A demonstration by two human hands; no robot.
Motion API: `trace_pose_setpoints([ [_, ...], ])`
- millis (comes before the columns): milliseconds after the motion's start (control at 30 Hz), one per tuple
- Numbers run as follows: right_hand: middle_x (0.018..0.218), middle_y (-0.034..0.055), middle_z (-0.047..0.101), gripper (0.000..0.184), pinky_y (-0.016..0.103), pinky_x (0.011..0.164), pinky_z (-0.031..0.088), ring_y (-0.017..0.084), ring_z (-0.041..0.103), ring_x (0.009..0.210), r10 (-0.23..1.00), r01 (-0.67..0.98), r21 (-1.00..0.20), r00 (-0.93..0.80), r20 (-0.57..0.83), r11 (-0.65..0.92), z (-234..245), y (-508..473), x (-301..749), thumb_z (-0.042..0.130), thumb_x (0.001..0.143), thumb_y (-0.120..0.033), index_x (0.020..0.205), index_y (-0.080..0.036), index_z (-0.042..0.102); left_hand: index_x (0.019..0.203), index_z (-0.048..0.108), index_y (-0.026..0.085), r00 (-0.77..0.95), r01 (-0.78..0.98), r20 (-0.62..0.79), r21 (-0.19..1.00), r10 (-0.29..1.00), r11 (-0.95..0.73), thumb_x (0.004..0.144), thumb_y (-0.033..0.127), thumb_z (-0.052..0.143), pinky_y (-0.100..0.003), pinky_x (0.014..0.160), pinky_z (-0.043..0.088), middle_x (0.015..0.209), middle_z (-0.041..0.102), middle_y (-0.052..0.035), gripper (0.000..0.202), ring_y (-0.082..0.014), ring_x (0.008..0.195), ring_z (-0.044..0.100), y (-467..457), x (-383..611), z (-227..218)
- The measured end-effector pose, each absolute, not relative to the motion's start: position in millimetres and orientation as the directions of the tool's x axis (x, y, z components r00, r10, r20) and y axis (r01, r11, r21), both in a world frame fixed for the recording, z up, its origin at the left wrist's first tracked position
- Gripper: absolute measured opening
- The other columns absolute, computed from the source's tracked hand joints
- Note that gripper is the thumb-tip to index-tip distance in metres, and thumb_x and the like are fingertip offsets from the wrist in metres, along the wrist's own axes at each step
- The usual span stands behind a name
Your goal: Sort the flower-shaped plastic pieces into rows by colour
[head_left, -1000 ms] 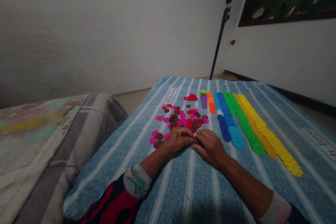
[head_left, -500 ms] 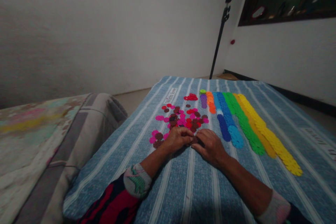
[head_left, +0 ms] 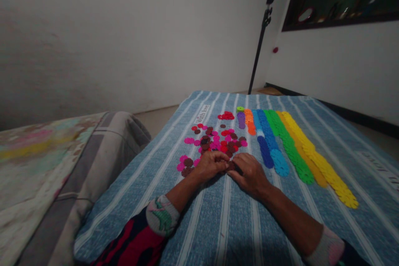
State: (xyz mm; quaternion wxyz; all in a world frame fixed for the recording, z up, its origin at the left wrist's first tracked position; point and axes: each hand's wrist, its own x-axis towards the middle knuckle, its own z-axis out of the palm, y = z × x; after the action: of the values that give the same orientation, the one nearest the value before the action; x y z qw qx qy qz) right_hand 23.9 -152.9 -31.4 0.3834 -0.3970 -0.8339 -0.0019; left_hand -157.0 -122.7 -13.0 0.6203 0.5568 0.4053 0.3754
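Observation:
My left hand (head_left: 212,165) and my right hand (head_left: 250,171) meet at the near edge of a loose heap of small discs (head_left: 215,143) in pink, red and brown. Between my fingertips are brown discs (head_left: 230,166), partly hidden by the fingers. Both hands are closed in a pinch on them. To the right, overlapping discs lie in long colour rows: a dark blue row (head_left: 264,151), a green row (head_left: 293,153) and a yellow row (head_left: 321,162). Small red discs (head_left: 226,115) are grouped beyond the heap.
A blue striped cloth (head_left: 149,183) covers the table. Short purple (head_left: 241,119) and orange (head_left: 249,121) rows lie at the far side. On the left stands a surface draped with a grey cover (head_left: 118,145). Behind the table rises a black stand (head_left: 260,45) with a light panel.
Both hands stay in nearly the same place, fingertips together. The brown discs between them show slightly more. The discs on the cloth have not visibly moved.

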Motion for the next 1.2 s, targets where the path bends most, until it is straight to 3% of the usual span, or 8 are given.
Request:
trace_pose_setpoints([
  [533,0.086,0.0070,0.062,0.010,0.036,0.075,0.043,0.023,0.055,0.083,0.658,0.672,-0.287,-0.395,0.641,0.683,-30.7,-154.1,23.9,0.060,0.093,-0.029,0.092,-0.019,0.059,0.078,0.075,0.009,0.434,-0.012,-0.055,0.998,0.899,0.067,0.061,0.025,0.079,-0.022,0.055,0.039,0.060,0.063,-0.0021,0.023,-0.0090,0.055,0.052,-123.7,-160.5,-6.5],
  [1200,0.084,0.0057,0.063,0.009,0.035,0.076,0.045,0.021,0.057,0.083,0.695,0.628,-0.390,-0.358,0.624,0.673,-32.8,-153.2,25.4,0.053,0.093,-0.018,0.089,-0.019,0.061,0.074,0.074,0.010,0.415,0.082,-0.041,0.997,0.909,0.008,0.058,0.018,0.074,-0.023,0.057,0.039,0.062,0.064,-0.0015,0.018,-0.0093,0.058,0.052,-122.7,-160.8,-7.7],
])
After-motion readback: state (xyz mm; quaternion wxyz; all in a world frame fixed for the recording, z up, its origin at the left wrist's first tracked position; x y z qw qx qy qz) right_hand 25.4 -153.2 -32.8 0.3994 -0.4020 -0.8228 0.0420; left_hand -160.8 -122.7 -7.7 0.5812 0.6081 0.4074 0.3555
